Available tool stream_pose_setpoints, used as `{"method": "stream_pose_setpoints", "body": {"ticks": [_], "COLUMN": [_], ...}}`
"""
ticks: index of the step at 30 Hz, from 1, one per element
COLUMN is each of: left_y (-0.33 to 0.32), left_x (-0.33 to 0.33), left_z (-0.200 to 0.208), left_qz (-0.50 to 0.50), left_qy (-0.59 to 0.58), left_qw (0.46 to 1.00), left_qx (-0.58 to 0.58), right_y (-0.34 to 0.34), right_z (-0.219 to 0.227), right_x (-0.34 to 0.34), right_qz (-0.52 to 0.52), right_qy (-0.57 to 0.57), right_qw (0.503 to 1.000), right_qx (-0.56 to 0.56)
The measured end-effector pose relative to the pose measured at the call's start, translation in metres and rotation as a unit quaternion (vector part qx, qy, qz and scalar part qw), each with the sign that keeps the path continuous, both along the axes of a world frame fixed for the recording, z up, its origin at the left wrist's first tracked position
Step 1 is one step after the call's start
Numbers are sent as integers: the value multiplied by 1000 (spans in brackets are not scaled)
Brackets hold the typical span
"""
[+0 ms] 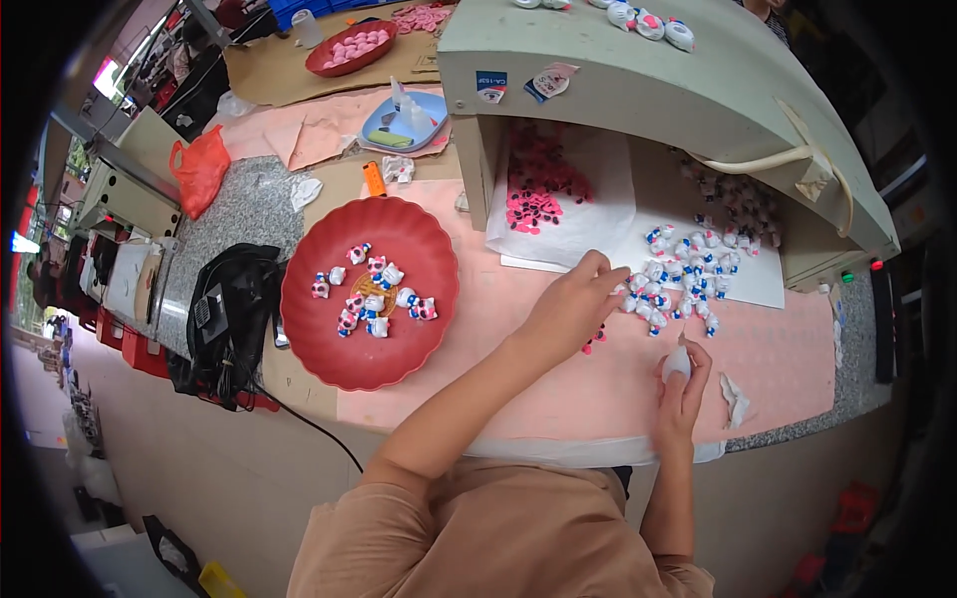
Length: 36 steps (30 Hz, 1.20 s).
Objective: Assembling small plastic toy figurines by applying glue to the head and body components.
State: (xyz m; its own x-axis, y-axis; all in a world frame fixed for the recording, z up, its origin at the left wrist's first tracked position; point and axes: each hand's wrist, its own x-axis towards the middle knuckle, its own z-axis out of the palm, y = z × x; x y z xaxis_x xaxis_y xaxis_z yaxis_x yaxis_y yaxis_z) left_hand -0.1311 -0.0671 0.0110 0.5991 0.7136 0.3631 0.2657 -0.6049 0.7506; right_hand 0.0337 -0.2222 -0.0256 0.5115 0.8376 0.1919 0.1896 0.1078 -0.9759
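My left hand (573,304) reaches to the left edge of a pile of small white-and-blue figurines (688,264). Its fingertips close on a white figurine (619,290) there, mostly hidden by the fingers. In my right hand (686,394) is a small white squeeze bottle (678,361), its narrow tip pointing up, just in front of the pile. A few pink-and-black pieces (595,341) lie beside my left wrist. Farther left, a red scalloped bowl (324,354) holds several figurines (377,299) with pink-and-black parts on them.
A grey-green arched housing (638,70) spans the back right, with pink pieces (538,189) on white paper under it. Behind the bowl are a blue tray (434,105) and an orange object (374,179). Crumpled tissue (735,401) lies at right, a black bag (234,309) at left.
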Motion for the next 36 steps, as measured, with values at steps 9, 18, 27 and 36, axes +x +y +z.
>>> {"method": "stream_pose_setpoints", "body": {"ticks": [9,18,27,36], "left_y": [-47,-53,-59,-59], "left_x": [-75,-65,-62,-58], "left_z": [-17,-37,-41,-35], "left_qz": [70,33,44,55], "left_qy": [-308,-268,-201,-176], "left_qw": [787,845,894,904], "left_qx": [-531,-462,-397,-386], "right_y": [17,18,25,24], "right_z": [2,-8,-1,1], "right_x": [-45,-48,-52,-50], "right_qz": [47,7,56,53], "right_qy": [12,-38,-158,-196], "right_qw": [996,996,974,969], "right_qx": [72,77,155,140]}}
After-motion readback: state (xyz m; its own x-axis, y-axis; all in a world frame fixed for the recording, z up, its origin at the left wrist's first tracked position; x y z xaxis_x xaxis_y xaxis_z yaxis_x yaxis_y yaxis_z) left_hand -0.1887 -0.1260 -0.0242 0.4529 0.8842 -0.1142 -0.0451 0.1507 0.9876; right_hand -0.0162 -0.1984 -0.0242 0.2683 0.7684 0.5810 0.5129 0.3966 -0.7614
